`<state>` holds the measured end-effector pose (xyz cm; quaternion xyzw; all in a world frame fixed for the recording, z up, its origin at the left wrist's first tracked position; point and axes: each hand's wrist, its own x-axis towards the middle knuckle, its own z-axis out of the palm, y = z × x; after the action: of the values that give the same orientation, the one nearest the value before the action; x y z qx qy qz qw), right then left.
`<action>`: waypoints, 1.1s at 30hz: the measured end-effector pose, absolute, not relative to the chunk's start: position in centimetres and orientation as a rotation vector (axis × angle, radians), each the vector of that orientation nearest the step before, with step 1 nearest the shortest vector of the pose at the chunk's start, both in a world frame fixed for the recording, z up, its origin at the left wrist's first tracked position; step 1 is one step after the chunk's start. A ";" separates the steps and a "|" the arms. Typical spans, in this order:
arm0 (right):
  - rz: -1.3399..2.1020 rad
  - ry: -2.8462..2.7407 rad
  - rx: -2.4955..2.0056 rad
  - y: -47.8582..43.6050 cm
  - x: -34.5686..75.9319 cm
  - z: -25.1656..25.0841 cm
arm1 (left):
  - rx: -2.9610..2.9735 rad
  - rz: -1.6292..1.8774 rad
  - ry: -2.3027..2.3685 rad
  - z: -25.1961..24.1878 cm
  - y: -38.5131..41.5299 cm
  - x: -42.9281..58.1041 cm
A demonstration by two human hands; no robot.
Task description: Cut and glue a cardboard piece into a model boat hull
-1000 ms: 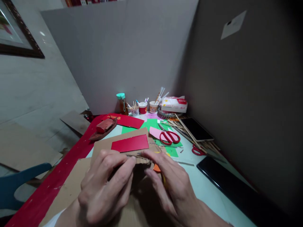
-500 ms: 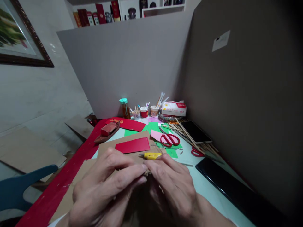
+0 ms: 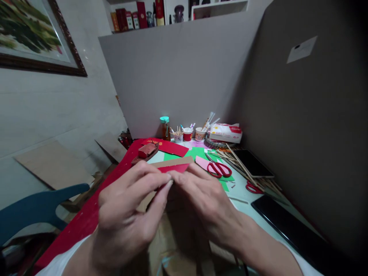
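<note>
My left hand [image 3: 130,209] is closed, its thumb and forefinger pinched together in the middle of the view. My right hand [image 3: 202,199] is closed too, and its fingertips meet those of the left. Whatever lies between the fingertips is too small and hidden to name. Just beyond the fingers a red card [image 3: 174,168] lies on brown cardboard [image 3: 184,161], partly covered by both hands. Red-handled scissors [image 3: 219,170] rest past my right hand, beside a pink paper piece [image 3: 201,162] on green paper [image 3: 227,186].
A small model boat [image 3: 147,151] sits at the far left of the table. At the back stand a bottle [image 3: 165,128], several cups such as a red one [image 3: 188,134], and a tissue pack [image 3: 225,133]. Sticks, a tablet [image 3: 253,163] and a black slab [image 3: 284,226] line the right side.
Both hands appear higher, now covering much of the red card and hiding the yellow-handled tool. The small brown bit between the fingertips no longer shows. The view has turned left.
</note>
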<state>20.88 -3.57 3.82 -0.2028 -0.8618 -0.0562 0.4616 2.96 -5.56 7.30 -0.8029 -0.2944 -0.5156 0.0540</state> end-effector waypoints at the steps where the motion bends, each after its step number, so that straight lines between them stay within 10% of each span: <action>1: -0.091 -2.121 -0.531 -3.3 20.8 3.8 | -2.512 -1.586 -0.942 7.4 -5.3 2.7; 16: 0.585 -1.579 -0.733 -2.4 19.7 2.2 | -3.169 -2.840 -1.120 3.9 -2.9 1.5; 33: 0.612 -1.528 -0.852 -5.6 22.9 2.0 | -3.189 -1.693 -1.300 1.5 -3.4 3.6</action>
<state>22.87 -5.55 1.98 -0.3676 -0.6592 0.2640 0.6005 3.62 -3.44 1.47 -0.7813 -0.3185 -0.4147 -0.3409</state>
